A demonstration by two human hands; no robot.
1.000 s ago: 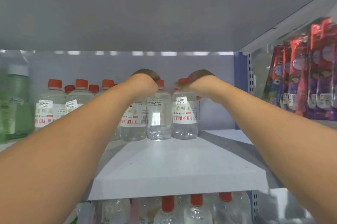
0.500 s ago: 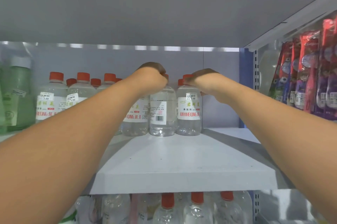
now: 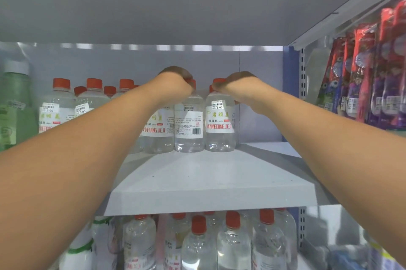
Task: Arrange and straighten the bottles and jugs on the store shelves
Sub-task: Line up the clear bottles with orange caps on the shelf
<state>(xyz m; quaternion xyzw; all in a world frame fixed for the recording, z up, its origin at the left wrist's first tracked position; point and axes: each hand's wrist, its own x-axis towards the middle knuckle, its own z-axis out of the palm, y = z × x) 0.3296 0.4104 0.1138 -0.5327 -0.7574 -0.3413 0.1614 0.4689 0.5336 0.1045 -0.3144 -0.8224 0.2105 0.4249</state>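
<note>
Bottles with red caps stand at the back of the grey shelf, well behind its front edge. Left of the barcode bottle, which serves as landmark, a row of matching bottles runs toward a green bottle. My left hand is curled over the cap of the barcode bottle or its left neighbour; I cannot tell which. Its label faces backward, showing print and barcode. Touching the landmark's right side, the end bottle sits under my right hand, closed over its cap. My fingers are hidden behind my knuckles, so their spread cannot be read. Step in hand: facing and aligning this pair. Next move probably calls for twisting the barcode bottle until its front label shows.
</note>
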